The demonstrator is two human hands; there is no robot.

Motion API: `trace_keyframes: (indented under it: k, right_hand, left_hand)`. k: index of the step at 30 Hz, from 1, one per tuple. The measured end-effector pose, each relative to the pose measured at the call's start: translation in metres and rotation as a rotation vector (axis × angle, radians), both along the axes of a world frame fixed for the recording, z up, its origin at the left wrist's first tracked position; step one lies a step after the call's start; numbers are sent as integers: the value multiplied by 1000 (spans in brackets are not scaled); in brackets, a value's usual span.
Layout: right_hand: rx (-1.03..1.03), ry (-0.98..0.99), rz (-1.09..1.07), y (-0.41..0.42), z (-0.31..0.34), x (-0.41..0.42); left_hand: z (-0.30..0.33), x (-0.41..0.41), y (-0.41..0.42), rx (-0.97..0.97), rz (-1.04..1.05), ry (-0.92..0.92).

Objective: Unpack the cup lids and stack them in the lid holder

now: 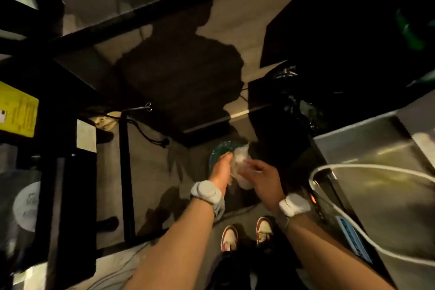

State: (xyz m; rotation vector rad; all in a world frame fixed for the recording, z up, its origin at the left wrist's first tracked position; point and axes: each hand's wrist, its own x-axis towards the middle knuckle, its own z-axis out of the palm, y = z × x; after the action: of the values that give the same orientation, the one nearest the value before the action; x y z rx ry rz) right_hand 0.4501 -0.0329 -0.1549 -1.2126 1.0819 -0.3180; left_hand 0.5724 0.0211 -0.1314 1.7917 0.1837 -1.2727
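Both my hands are low in front of me, over the floor. My left hand and my right hand are closed on a crumpled clear plastic wrapper held between them. Whether lids are still inside the wrapper I cannot tell; it is blurred. Just beyond the wrapper sits a round dark green bin on the floor. No lid holder shows in this view.
A steel counter with a white hose runs along the right. Black bags lie ahead on the right. A black rack with a yellow label stands left. Cables cross the floor, and my shoes are below.
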Motion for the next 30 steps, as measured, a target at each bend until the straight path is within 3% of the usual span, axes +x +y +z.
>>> trace_keyframes:
  k: [6,11,15,18,22,28,30]
  right_hand:
    - [132,63,-239,-10,-63,39]
    - [231,32,-388,-13,-146,73]
    - [312,32,-361,-25,-233,106]
    - [249,107,-319,-31,-294,123]
    - [206,157,-235,-39,-350,139]
    - [190,213,-106,-46,-401,153]
    - [217,196,-116,-43,-399,152]
  left_hand:
    - [-60,45,4,17,52,-122]
    - [-150,80,3,80,127,-121]
    - [-235,100,1,113,190,-101]
    - [-286,108,-1,103,261,-103]
    - [-348,126,4,87,142,-143]
    - [-408,143,17,109,103,-181]
    - [-400,141,19,100,114,-169]
